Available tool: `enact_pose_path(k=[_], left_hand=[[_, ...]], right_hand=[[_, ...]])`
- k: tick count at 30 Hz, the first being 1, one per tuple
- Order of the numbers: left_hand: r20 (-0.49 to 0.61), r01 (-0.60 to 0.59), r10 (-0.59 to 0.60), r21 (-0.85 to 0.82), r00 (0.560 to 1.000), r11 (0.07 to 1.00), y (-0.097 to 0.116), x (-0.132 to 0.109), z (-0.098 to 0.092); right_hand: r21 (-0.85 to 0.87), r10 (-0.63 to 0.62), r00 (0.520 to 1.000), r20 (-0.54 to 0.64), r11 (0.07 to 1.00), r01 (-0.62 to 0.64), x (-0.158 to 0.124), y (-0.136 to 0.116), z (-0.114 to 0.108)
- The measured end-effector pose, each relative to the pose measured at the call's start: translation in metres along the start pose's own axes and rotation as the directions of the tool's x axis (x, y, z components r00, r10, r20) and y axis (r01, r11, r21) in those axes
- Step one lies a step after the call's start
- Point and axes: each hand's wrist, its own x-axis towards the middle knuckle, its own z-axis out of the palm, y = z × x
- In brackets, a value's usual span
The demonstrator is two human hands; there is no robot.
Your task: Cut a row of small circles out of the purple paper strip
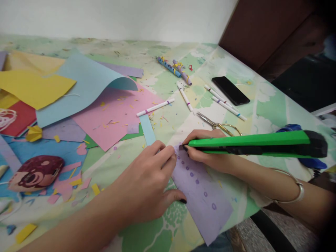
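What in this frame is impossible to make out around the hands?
- Head view: the blade of the green knife, covered where the right hand meets the left hand.
- Head view: the part of the purple paper under the left hand.
- Head view: the blue object, mostly behind the green knife; unidentifiable.
- Head view: the handles of the scissors, partly behind the right hand.

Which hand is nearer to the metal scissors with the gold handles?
Right. The right hand, gripping the green plastic utility knife, lies just beside the gold-handled metal scissors; the left hand presses the lilac paper sheet, farther left.
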Motion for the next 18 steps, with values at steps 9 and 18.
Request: enact_pose_path(k=[9, 18], left_hand=[[0.008, -0.037, 0.037, 0.061, 0.999, 0.997, 0.002, 0.000, 0.001], [-0.013, -0.052, 0.053, 0.074, 0.998, 0.996, 0.001, 0.000, 0.001]], right_hand=[[0.086, 0.063, 0.994, -0.087, 0.995, -0.056, -0.007, -0.009, 0.008], [0.037, 0.099, 0.976, -0.196, 0.995, -0.093, -0.012, -0.013, 0.015]])
